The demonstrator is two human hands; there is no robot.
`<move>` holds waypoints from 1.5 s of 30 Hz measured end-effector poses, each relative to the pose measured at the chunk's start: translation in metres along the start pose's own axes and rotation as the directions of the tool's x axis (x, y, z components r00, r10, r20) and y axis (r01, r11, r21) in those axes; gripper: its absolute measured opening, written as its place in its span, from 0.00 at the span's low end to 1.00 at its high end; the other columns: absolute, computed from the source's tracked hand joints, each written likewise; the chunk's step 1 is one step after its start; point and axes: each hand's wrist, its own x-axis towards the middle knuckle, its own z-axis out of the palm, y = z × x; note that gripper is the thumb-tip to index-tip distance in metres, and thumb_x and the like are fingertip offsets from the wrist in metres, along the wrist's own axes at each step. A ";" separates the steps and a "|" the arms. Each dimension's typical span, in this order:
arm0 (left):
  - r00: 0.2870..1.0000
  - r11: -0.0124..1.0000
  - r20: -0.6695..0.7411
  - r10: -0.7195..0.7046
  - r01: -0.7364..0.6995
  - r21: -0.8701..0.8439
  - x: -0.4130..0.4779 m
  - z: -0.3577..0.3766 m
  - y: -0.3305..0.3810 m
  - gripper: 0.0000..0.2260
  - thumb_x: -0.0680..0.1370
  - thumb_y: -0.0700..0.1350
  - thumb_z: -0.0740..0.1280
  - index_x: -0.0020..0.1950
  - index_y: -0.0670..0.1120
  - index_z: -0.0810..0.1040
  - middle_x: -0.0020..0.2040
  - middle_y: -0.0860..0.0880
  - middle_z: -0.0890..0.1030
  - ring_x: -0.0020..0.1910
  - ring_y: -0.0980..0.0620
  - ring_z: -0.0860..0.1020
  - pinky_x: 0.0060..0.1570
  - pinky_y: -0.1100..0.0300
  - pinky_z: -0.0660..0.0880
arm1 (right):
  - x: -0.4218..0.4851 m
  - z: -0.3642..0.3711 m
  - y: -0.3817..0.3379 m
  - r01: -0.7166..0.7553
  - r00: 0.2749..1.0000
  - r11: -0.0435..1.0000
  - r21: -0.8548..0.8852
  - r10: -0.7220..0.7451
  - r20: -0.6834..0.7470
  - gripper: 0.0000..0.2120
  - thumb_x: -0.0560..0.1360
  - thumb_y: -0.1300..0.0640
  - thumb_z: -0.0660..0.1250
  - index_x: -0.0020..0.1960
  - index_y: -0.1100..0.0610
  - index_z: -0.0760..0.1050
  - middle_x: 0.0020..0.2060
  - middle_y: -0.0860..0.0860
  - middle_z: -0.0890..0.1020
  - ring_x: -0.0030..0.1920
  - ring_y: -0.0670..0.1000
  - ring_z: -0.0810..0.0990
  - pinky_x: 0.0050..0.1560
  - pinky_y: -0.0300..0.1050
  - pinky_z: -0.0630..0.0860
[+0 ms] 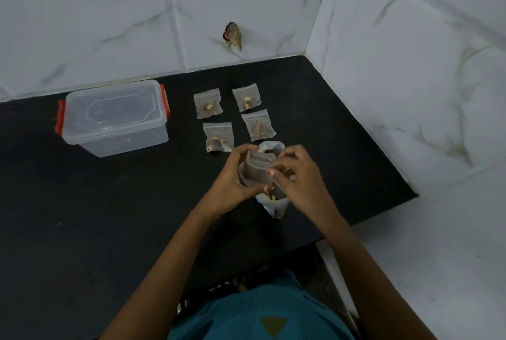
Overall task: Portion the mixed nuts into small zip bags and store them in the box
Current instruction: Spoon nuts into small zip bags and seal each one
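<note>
A person at a black bench [82,203] is holding a small zip bag [256,170] just above a larger bag of mixed nuts [273,204], which is lying open on the bench beneath both hands. The left hand [232,181] is gripping the small zip bag from the left, fingers curled round it. The right hand [298,175] is pinching the bag's mouth at its right edge; whether it is also carrying nuts cannot be told. Four filled zip bags are lying flat in two rows just beyond the hands [207,103] [246,99] [218,137] [258,125], each apart from the others. The clear box [115,118], lid on and red latches showing, is sitting well to their left, near the tiled wall [109,25].
</note>
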 end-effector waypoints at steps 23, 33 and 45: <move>0.988 0.969 -0.152 0.012 -0.049 -0.241 0.005 -0.002 0.037 0.11 0.72 0.32 0.66 0.52 0.43 0.77 0.44 0.57 0.84 0.47 0.60 0.81 0.45 0.67 0.77 | 0.005 -0.014 -0.010 -0.020 0.982 0.776 0.630 0.133 -0.133 0.20 0.69 0.70 0.68 0.53 0.51 0.69 0.40 0.49 0.80 0.43 0.44 0.82 0.45 0.37 0.78; 0.986 0.985 -0.166 0.000 -0.028 -0.169 0.006 -0.005 0.042 0.06 0.74 0.37 0.66 0.47 0.45 0.79 0.47 0.47 0.82 0.47 0.54 0.81 0.48 0.62 0.78 | 0.002 -0.013 -0.013 -0.111 0.980 0.759 0.642 0.191 -0.057 0.08 0.70 0.63 0.69 0.49 0.55 0.77 0.46 0.51 0.82 0.48 0.46 0.82 0.48 0.40 0.78; 0.991 0.970 -0.124 -0.050 0.019 -0.241 0.008 -0.004 0.042 0.10 0.70 0.41 0.68 0.50 0.44 0.79 0.45 0.52 0.84 0.48 0.56 0.82 0.47 0.65 0.78 | 0.013 -0.010 -0.011 -0.170 0.956 0.751 0.638 0.284 -0.079 0.05 0.73 0.65 0.66 0.46 0.58 0.78 0.41 0.51 0.82 0.41 0.43 0.81 0.41 0.34 0.78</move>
